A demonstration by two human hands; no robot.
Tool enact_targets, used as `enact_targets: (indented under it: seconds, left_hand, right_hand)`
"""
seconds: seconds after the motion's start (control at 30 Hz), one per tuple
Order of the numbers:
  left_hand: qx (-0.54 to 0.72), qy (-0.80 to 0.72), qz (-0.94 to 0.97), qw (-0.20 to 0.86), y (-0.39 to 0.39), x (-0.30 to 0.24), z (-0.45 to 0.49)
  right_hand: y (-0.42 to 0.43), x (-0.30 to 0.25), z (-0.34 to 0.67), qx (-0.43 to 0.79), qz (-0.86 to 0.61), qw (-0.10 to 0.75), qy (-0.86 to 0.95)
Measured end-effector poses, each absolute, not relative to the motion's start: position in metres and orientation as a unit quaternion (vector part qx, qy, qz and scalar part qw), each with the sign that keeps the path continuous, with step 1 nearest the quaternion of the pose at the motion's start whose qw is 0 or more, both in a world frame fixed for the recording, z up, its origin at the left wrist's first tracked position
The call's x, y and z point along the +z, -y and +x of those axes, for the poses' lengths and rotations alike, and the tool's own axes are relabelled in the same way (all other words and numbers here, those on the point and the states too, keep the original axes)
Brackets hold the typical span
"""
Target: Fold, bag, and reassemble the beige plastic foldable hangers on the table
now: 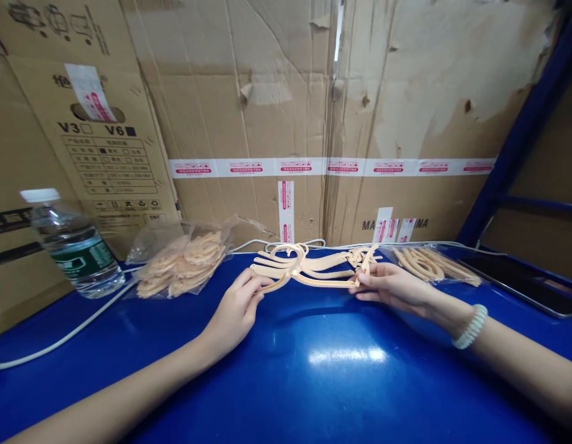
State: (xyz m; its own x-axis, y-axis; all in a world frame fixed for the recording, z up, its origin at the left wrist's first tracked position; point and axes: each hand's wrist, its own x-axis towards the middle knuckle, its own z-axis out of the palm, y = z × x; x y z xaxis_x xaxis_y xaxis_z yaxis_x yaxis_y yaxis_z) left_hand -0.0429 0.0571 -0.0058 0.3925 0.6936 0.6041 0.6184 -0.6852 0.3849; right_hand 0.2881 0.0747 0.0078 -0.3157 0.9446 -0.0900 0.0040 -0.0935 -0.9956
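A long, beige, curved ornamental strip (pixel 323 283), like a carved scroll moulding, spans the space between my two hands. My left hand (pixel 237 305) pinches its left end between thumb and fingers. At the right end, the fingers of my right hand (pixel 391 285) are closed on the same strip, near an upright curled tip. Just behind it lie several similar beige scroll pieces (pixel 325 263), some partly hidden by the strip and by my right hand. A pale coiled band (pixel 471 327) is around my right wrist.
Clear bags of beige pieces lie left (pixel 181 262) and right (pixel 422 264) on the blue table (pixel 286 388). A water bottle (pixel 77 246) stands at left, beside a white cable (pixel 68 336). A dark phone-like device (pixel 521 283) lies right. Large cardboard boxes (pixel 248 123) wall the back.
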Motion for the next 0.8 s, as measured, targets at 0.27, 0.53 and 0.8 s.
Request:
enact_targets:
  seconds: [0.27, 0.53, 0.8]
  left_hand:
    - [0.384, -0.390, 0.835, 0.053, -0.057, -0.008, -0.043]
    - [0.385, -0.379, 0.840, 0.047, -0.058, -0.009, -0.044]
    - [0.393, -0.370, 0.840, 0.046, -0.055, -0.010, -0.042]
  right_hand:
    - [-0.066, 0.016, 0.279, 0.655, -0.436, 0.387, 0.480]
    - [-0.066, 0.016, 0.277, 0.637, -0.446, 0.408, 0.478]
    - [-0.067, 0.006, 0.270, 0.556, -0.443, 0.485, 0.510]
